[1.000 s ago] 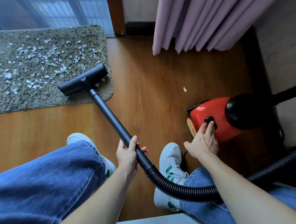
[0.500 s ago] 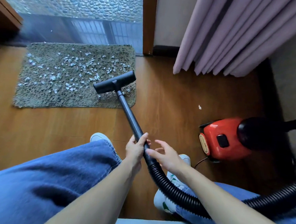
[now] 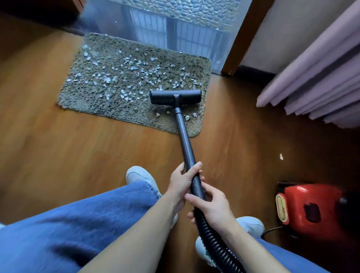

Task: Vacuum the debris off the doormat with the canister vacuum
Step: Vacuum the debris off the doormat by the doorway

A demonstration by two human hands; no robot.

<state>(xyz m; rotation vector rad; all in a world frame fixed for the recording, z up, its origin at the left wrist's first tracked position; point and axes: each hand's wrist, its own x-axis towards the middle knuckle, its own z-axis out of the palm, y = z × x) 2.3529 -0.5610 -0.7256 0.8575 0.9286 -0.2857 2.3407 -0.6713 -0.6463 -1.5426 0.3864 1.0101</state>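
status: early stage. both hands grasp the wand. the left hand wraps it on the side toward the head. the right hand closes round its near end, just where the ribbed hose joins.

the floor head sits on the doormat, ahead of both hands, on the mat's right part. pale debris covers most of the pile ahead and left of the head. a few scraps lie between the head and the hands. judgement: nearly the whole mat awaits cleaning.

the red canister vacuum stands right of the right hand, well apart. one stray scrap lies on the wooden floor, ahead and right of the hands. the mat lies flat before a glass door. a curtain hangs farther ahead and right.
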